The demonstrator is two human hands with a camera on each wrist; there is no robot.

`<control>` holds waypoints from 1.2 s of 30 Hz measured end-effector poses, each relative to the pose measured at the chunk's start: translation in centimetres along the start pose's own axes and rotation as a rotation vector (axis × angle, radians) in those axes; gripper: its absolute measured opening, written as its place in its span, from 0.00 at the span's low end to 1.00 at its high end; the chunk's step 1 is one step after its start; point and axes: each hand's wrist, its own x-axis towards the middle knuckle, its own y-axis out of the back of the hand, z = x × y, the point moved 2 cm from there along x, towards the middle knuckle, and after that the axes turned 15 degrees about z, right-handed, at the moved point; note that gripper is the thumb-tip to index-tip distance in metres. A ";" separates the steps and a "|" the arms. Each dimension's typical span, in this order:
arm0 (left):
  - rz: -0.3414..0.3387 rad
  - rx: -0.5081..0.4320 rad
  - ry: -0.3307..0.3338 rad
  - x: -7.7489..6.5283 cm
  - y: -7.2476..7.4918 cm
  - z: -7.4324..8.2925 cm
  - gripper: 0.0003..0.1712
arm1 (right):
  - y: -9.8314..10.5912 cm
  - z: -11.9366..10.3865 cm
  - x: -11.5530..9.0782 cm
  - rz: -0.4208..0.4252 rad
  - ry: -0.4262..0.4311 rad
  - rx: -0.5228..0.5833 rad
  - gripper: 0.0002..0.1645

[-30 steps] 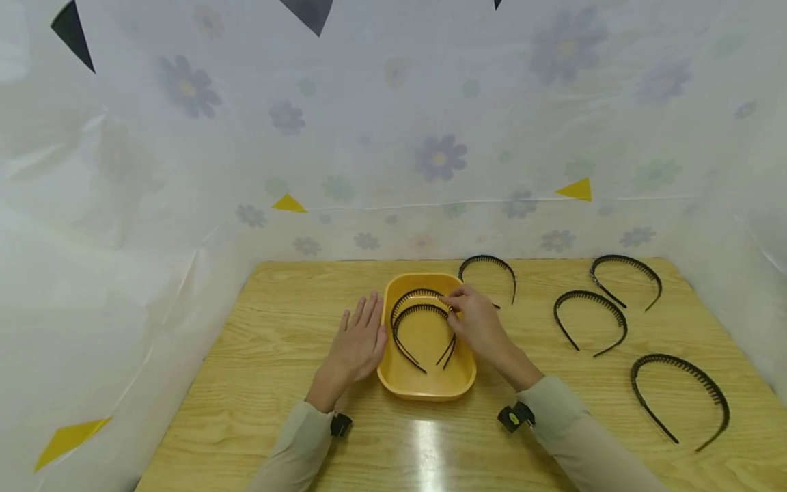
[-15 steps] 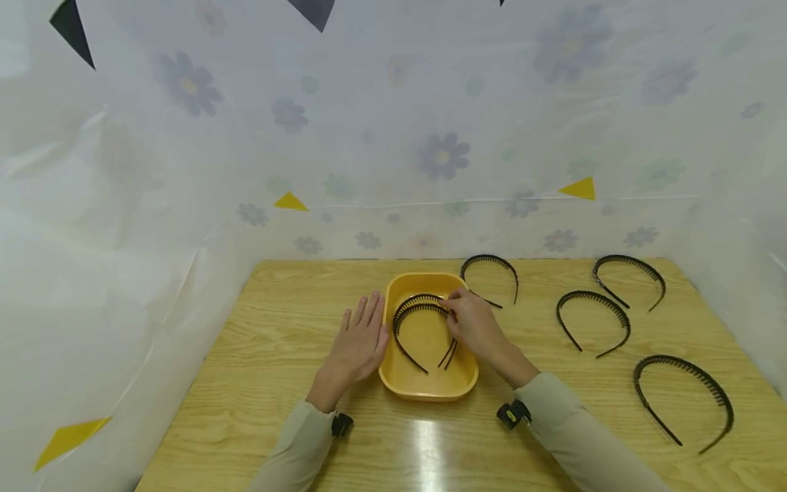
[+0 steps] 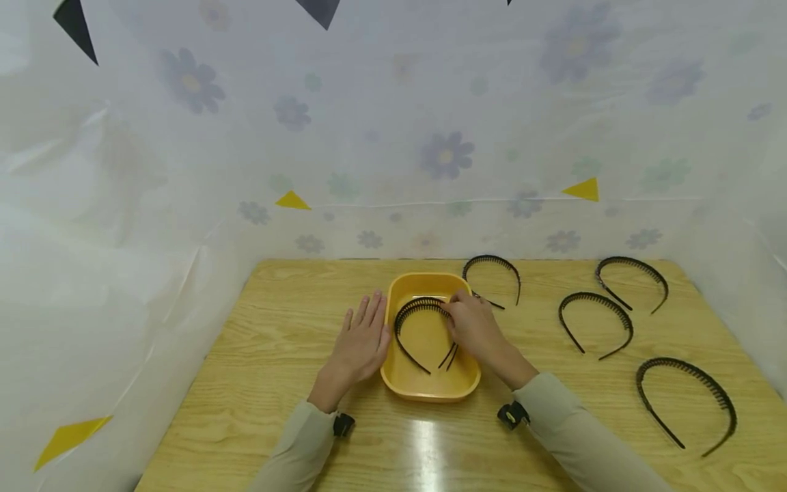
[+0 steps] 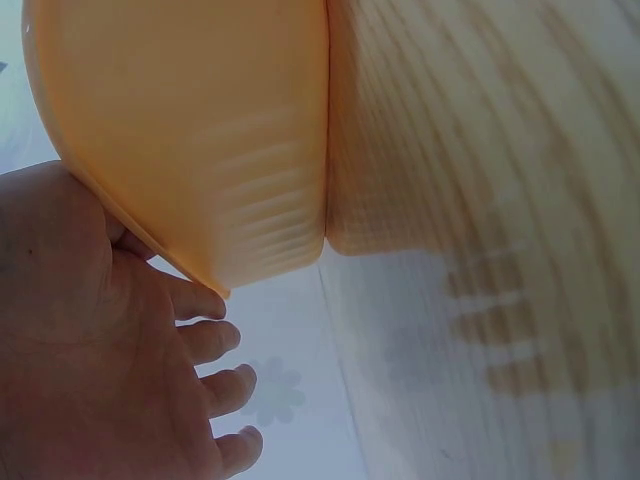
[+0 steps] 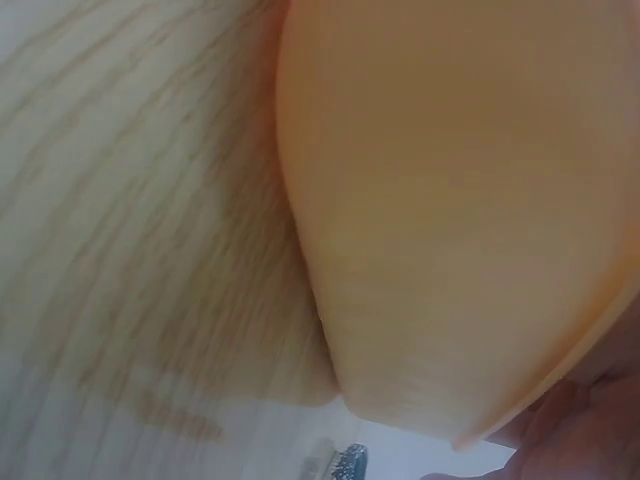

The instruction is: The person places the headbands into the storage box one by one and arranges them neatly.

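Note:
Two black toothed headbands [image 3: 423,301] lie almost nested inside a yellow plastic basin [image 3: 430,395]. My right hand [image 3: 476,328] reaches over the basin's right rim and pinches the right side of a headband near its top; the fingertips are partly hidden. In the right wrist view the basin's outer wall [image 5: 450,200] fills most of the frame, with part of the right hand [image 5: 580,430] at the rim. My left hand [image 3: 359,339] rests against the left rim with its fingers extended. The left wrist view shows that hand's fingers [image 4: 222,390] loosely spread beside the rim.
Several more black headbands lie on the wood-grain table [image 3: 289,328]: one headband [image 3: 492,259] behind the basin's right corner, others [image 3: 596,296] farther right, and one [image 3: 691,369] near the right edge. A white flowered sheet [image 3: 369,137] hangs behind and at both sides.
The right hand has drawn the rear headband slightly toward the front one, so the two now almost overlap. The left hand has stayed at the rim.

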 end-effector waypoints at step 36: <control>-0.003 0.007 -0.007 -0.1 -0.2 -0.1 0.34 | -1.7 0.1 -0.1 -0.001 0.080 -0.074 0.09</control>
